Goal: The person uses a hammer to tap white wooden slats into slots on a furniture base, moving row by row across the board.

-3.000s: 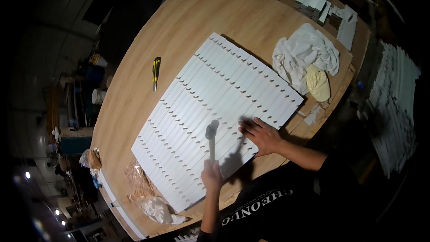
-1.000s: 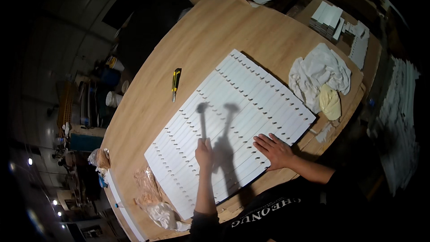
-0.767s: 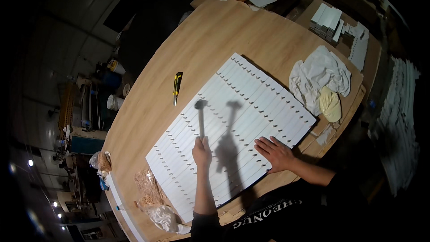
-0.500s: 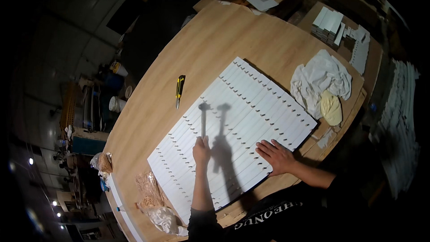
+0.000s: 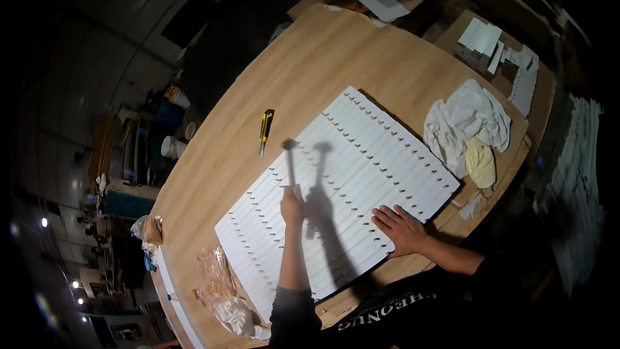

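Note:
My left hand (image 5: 292, 205) is closed around the handle of a hammer (image 5: 290, 163), whose dark head points away from me. The hammer is raised over a wide white panel (image 5: 368, 184) made of narrow strips lying side by side, and its shadow falls on them. Rows of small wooden dowels (image 5: 354, 208) stick up from the strips. My right hand (image 5: 400, 229) lies flat with fingers spread on the panel's near right part. Past the panel's far left edge lies a yellow and black utility knife (image 5: 266, 132), its blade toward me.
The wood-topped table (image 5: 310, 58) carries a clear bag of dowels (image 5: 216, 274) by the panel's left corner. A white cloth (image 5: 468, 116) and a pale yellow cloth (image 5: 480, 163) lie at the right. Beyond them is a stack of white strips (image 5: 479, 39).
The hammer has swung slightly, its head now a little farther left and away from me. My right hand stays on the panel. The whole view has shifted a little.

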`<state>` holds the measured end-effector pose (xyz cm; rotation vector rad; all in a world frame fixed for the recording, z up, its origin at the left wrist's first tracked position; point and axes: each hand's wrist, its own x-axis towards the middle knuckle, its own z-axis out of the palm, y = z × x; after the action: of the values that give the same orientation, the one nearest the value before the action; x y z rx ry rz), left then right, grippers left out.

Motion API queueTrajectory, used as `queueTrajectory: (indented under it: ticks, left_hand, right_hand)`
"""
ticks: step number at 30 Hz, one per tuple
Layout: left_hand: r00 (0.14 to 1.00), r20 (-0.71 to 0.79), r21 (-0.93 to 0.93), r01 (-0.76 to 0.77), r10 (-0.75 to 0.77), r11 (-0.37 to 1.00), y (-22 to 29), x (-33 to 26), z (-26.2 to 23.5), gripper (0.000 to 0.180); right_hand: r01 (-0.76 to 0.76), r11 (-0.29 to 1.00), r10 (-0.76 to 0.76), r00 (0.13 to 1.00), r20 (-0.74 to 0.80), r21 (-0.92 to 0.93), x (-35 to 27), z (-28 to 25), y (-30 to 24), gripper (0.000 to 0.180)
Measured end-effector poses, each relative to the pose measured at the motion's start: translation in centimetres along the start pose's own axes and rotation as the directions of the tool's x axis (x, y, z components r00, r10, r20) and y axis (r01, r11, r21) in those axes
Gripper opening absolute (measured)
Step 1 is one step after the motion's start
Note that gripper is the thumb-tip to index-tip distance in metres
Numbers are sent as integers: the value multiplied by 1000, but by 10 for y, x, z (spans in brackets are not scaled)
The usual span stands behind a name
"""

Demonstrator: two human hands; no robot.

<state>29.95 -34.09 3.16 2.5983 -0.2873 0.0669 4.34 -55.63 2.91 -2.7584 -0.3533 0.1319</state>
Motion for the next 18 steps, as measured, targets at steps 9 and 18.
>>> queueTrajectory:
  ticks: [9,18]
  left_hand:
    - [998,-42,-126,38,-43,991,15,18,-3,35]
    - [998,-24,-160,47,-51,986,11,39,-1,40]
  right_hand:
    - [-8,1000,8,1000,-4,-6,-2,3,0,107]
    - [-4,1000,3,1000,-25,-22,-3,7,2,107]
